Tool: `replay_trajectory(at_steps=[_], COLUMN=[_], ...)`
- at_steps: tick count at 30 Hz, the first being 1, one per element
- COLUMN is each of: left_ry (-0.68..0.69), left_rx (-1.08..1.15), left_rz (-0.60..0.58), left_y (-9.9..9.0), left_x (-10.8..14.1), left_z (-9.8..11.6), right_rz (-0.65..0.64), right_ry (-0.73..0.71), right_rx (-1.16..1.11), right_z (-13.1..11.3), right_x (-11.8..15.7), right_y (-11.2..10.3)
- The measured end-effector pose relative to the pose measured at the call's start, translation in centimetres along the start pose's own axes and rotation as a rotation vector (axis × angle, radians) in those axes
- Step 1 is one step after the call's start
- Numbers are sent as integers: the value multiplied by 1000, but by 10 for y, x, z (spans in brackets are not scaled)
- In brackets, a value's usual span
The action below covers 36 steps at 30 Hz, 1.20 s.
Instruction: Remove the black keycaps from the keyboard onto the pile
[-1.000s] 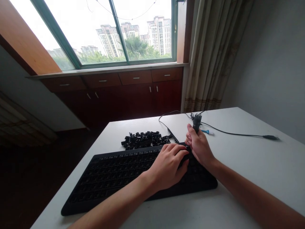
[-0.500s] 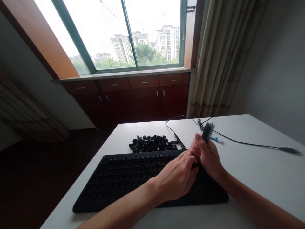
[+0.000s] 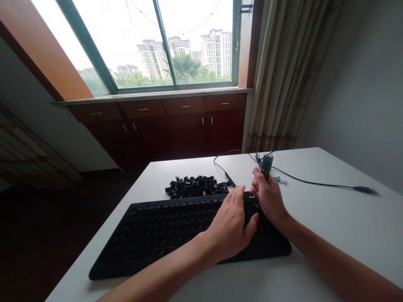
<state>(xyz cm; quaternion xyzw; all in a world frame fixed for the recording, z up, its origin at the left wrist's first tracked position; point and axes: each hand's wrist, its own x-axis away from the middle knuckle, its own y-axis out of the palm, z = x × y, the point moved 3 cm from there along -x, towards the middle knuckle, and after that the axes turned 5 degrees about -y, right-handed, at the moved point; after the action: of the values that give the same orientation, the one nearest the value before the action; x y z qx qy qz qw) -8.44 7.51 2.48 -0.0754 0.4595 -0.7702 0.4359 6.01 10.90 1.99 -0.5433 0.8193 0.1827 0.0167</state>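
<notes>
A black keyboard [image 3: 176, 230] lies on the white table, with most of its keycaps off and a top row of keys still on. My left hand [image 3: 231, 222] is over its right part, fingers stretched out and thumb apart, holding nothing I can see. Beside it, my right hand [image 3: 269, 193] is wrapped round a dark brush [image 3: 267, 164], whose ragged grey end points up; its lower end is hidden by my fingers. Behind the keyboard lies a pile of loose black keycaps [image 3: 195, 186].
A small blue tool [image 3: 277, 179] lies behind my right hand, partly covered. The black cable [image 3: 308, 181] runs across the table [image 3: 333, 218] to a plug [image 3: 364, 189] on the right. Beyond stand red-brown cabinets [image 3: 185, 132] under a window, with a curtain [image 3: 283, 75] at the right.
My left hand has opened from closed fingers and drawn slightly away from my right hand. The brush stays in my right hand. The whole view has shifted a little.
</notes>
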Motion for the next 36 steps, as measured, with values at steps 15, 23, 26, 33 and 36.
replay_trajectory(at_steps=[15,23,26,33,36], left_ry=[-189,-119,-102,-236,-286], left_rx=[374,355,375,578,587], left_rz=[95,99,98,42,48], left_y=[25,25,22,19,23], left_x=[-29,-29,-29,-26,-25], left_z=[15,15,15,14,9], right_rz=[-272,-155,-133,-197,-190], right_ry=[-101,-117,-126,42,151], right_rx=[196,159,163,-62,-162], right_z=[-9,-7,-5,-8,-11], right_x=[13,15,16,5,-2], right_y=[5,7,5,2,2])
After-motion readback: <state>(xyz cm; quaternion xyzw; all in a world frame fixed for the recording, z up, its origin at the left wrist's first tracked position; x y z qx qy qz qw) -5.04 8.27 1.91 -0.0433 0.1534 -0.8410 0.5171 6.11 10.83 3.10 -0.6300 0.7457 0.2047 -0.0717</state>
